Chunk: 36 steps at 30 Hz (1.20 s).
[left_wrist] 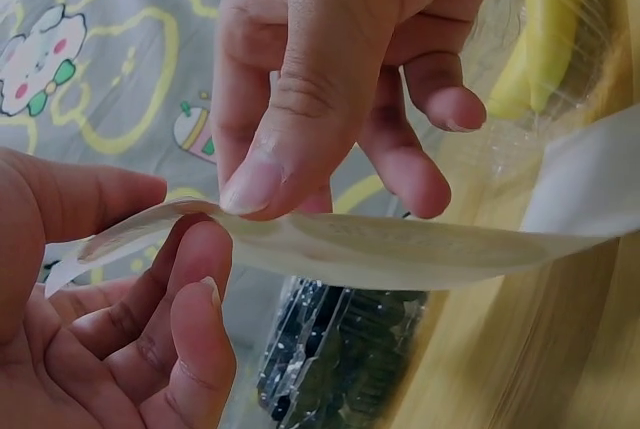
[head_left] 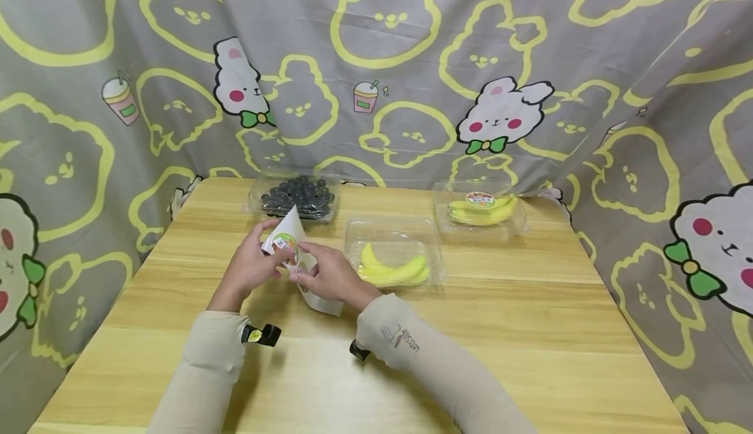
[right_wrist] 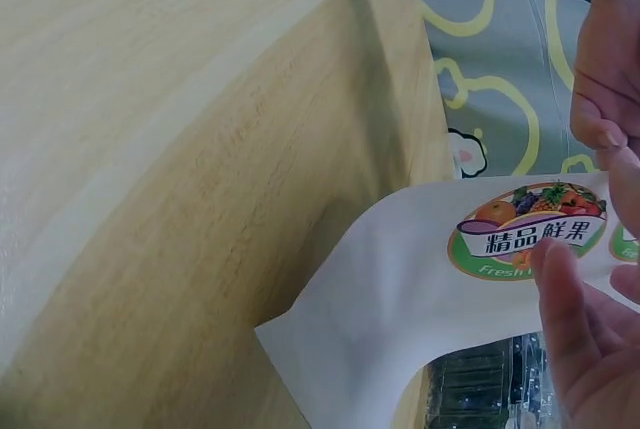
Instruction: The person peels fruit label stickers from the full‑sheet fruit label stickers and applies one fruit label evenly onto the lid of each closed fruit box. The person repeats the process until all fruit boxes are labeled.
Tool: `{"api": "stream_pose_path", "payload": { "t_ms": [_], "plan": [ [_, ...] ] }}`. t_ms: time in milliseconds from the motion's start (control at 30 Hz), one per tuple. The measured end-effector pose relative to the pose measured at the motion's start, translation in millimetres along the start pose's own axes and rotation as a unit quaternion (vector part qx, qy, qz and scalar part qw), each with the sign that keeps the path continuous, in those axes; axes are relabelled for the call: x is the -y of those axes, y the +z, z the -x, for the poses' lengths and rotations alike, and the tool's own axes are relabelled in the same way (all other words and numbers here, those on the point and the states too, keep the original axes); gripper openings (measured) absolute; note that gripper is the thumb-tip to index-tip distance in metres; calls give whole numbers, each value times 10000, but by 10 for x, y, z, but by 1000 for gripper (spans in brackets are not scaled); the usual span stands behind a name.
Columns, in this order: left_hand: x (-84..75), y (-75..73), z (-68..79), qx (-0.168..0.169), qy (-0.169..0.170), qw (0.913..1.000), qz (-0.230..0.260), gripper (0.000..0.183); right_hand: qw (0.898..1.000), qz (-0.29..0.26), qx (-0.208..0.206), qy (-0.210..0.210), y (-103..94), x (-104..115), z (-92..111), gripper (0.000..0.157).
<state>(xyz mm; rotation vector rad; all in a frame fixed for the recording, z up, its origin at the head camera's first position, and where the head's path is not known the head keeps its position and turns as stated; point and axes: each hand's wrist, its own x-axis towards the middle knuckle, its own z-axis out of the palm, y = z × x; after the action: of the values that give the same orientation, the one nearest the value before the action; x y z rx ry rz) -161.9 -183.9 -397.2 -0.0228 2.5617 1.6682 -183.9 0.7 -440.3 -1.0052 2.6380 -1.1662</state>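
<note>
A white strip of oval fruit stickers [head_left: 322,304] is held up over the table between both hands, bent into a fold in the head view. My left hand [head_left: 250,267] grips its left end, thumb in front near one printed sticker [right_wrist: 525,233]. From the right, my right hand [head_left: 334,276] pinches the strip at the fold; in the left wrist view its thumb [left_wrist: 255,179] presses on the strip's edge beside the left fingertips. The strip's lower end hangs loose below the right hand. Behind it stands a clear box of dark grapes [head_left: 300,195].
A clear clamshell box [head_left: 435,257] with yellow bananas [head_left: 393,269] sits just right of the right hand. Farther back on the right, another banana box [head_left: 520,215] bears an oval sticker [head_left: 480,200] on its lid. A patterned curtain [head_left: 400,42] surrounds the wooden table [head_left: 529,329].
</note>
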Motion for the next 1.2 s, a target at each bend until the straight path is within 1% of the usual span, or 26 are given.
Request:
{"api": "stream_pose_path", "payload": {
  "t_ms": [167,333,467,567,633,833,1033,1200],
  "plan": [
    [-14,26,-12,0,6,9999,143,65,9997,198,-87,-92,12,-7,-11,64],
    [-15,48,-21,7,-9,9993,368,61,9987,292,-337,-251,32,-19,-14,56],
    [-18,46,-17,-56,16,9970,767,50,9983,185,-503,-234,44,2,-7,50],
    [-9,46,-14,-59,69,9946,1034,40,9983,139,-540,-181,47,24,4,49],
    [-4,47,-14,-54,74,9937,1119,37,9982,129,-558,-157,49,33,9,49],
    [-5,63,-3,-105,56,9937,1111,37,9977,84,-654,-165,55,36,18,47],
    [-2,94,-5,-223,85,9931,1149,26,9939,-44,-1030,-392,51,42,17,40],
    [10,125,-3,-111,172,9932,1147,24,9910,-87,-1217,-555,36,60,20,33]
  ]
}}
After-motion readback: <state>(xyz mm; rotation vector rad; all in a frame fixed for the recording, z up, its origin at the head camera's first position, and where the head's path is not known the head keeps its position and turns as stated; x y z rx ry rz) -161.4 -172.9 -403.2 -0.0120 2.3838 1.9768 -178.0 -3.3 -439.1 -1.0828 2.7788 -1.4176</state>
